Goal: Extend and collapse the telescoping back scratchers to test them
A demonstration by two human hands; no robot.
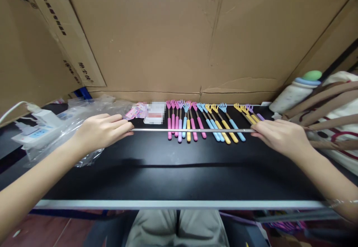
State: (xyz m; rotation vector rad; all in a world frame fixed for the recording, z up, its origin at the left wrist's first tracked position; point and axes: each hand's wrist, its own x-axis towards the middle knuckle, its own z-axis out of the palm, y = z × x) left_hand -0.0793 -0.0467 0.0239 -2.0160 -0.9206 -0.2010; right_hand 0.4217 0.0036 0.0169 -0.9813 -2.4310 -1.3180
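A thin silvery metal rod (pixel 156 130) stretches level between my two hands, held above the table; its shadow falls on the black top. My left hand (pixel 104 130) is closed around the rod's left end, near the clear plastic bags. Around the right end, my right hand (pixel 279 135) is closed too, close to the fabric bag. Both ends of the rod are hidden by my fingers. Behind the rod lie several back scratchers (pixel 192 125) in a row, with pink, purple, blue and yellow claw heads and handles. More yellow and purple scratchers (pixel 244 111) lie near my right hand.
Clear plastic bags (pixel 89 107) and a white power strip (pixel 39 131) lie at the left. Pink cards (pixel 137 111) and a white flat case (pixel 155 112) are at the back. A bottle (pixel 293 92) and a fabric bag (pixel 338 109) stand right. Cardboard (pixel 167 34) walls the back.
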